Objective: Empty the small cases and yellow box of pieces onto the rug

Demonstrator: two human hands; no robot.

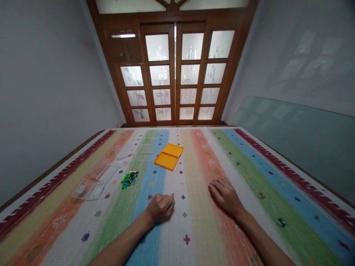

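Note:
My left hand (161,207) rests on the striped cloth in a loose fist, thumb up, with nothing showing in it. To its right, my right hand (224,192) lies palm down on the orange stripe, fingers stretched out and slightly bent, holding nothing. Beyond my left hand lies an opened orange plastic case (169,156), its two halves flat. A small pile of green, blue, yellow and brown pieces (129,179) sits left of the case, apart from both hands. The single pieces are too small to make out.
Clear plastic boxes (95,181) stand open at the left, and more clear plastic containers (145,157) lie beside the orange case. A striped cloth (199,229) covers the table. A glass panel (291,140) leans along the right wall; wooden doors (175,74) stand at the far end.

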